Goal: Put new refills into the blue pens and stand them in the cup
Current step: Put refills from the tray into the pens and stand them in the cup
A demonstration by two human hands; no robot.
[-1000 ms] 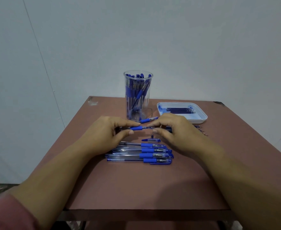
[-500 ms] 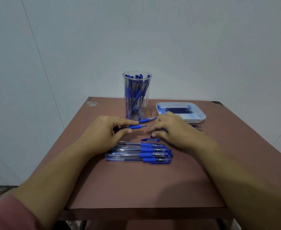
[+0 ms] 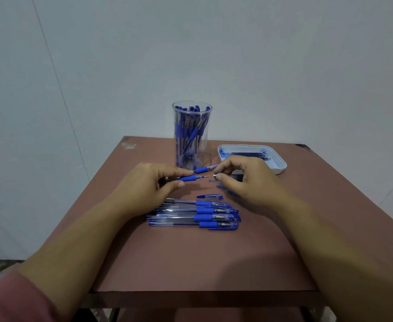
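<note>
One tip (image 3: 215,175) has come off the pen (image 3: 188,178).

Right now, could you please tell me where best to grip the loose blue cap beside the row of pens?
Pinch the loose cap across its middle, from above: it lies flat, lengthwise left to right, with the row of pens close on its near side.

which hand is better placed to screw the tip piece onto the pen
Right hand: it pinches the small tip piece just off the end of the pen, which the left hand grips.
</note>
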